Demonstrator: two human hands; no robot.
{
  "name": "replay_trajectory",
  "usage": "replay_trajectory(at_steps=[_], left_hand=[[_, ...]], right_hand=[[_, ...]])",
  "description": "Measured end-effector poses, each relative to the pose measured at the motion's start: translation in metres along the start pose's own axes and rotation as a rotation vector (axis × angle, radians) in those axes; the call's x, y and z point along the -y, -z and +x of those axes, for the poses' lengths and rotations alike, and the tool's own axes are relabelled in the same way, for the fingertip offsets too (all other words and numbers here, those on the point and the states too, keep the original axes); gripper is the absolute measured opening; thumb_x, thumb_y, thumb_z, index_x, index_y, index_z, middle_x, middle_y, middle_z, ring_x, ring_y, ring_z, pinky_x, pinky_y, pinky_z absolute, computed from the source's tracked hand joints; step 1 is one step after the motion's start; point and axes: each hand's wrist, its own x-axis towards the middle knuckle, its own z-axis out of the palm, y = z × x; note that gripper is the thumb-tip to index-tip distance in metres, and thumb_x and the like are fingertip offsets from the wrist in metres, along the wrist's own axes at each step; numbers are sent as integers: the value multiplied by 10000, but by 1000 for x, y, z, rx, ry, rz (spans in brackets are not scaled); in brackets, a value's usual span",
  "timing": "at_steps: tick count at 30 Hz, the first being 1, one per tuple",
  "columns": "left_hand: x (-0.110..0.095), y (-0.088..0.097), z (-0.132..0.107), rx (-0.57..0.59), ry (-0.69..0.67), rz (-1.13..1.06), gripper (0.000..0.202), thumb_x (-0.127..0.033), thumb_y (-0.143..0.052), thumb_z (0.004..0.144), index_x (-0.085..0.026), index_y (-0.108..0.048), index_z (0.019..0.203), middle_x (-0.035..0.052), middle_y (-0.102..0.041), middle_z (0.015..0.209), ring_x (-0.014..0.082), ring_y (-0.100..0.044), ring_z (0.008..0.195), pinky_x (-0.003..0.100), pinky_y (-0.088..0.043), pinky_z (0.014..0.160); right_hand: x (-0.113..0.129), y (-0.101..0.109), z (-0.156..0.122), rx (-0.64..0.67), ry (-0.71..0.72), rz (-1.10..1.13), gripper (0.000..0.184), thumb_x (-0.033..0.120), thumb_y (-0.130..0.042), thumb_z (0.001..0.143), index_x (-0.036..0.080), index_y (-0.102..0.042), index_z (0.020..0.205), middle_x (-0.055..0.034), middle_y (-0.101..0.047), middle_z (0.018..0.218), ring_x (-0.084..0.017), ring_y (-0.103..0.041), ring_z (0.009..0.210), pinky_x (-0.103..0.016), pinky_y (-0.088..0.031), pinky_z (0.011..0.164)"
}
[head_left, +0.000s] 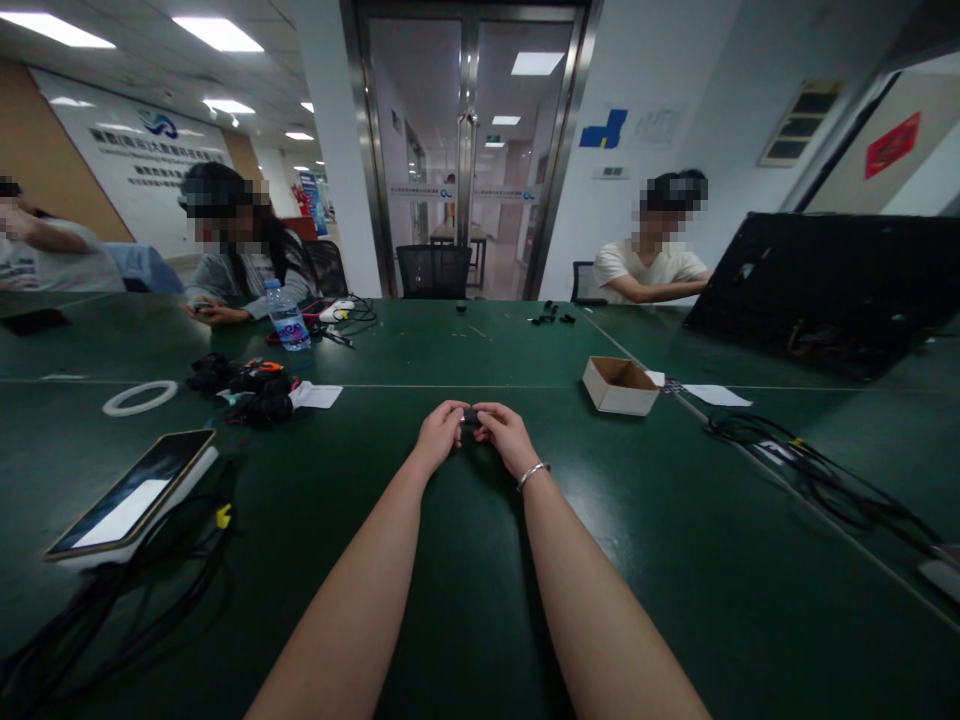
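Both my hands meet over the middle of the dark green table [480, 560]. My left hand [439, 432] and my right hand [504, 432] are curled, and together they pinch a small black part [471, 416] between their fingertips. What the part is I cannot make out. A silver bracelet [532, 473] sits on my right wrist. Both forearms stretch straight out from the bottom of the view.
A small open cardboard box [619, 384] stands to the right. A phone on a white base [135, 494] with cables lies left. Further left are a pile of black parts [247, 388], a white ring [140, 397] and a water bottle [287, 316]. Three people sit at the far side; black cables [817, 470] lie right.
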Motion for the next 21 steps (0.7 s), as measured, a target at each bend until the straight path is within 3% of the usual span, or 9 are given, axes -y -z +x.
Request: replay_trajectory(at_steps=[5,21], left_hand=[[-1,0,0,-9,17,41,280,-250,-469,815,-171,-586,1057,-36,-491,600,87,-454,467,183,-393,442],[8,1,3,15,16,37,316,-329,-427,848,-178,-590,1073,-41,-504,554,88,-437,431,182,-355,432]], right_hand=[[0,0,0,-7,-3,-9,310,348,-748,627,180,-687,881,-9,-654,726,-120,-597,585,-251,-505,554],[0,1,-1,-1,16,-2,309,294,-741,607,184,-685,891,-15,-670,831,-117,-610,630,-263,-528,628]])
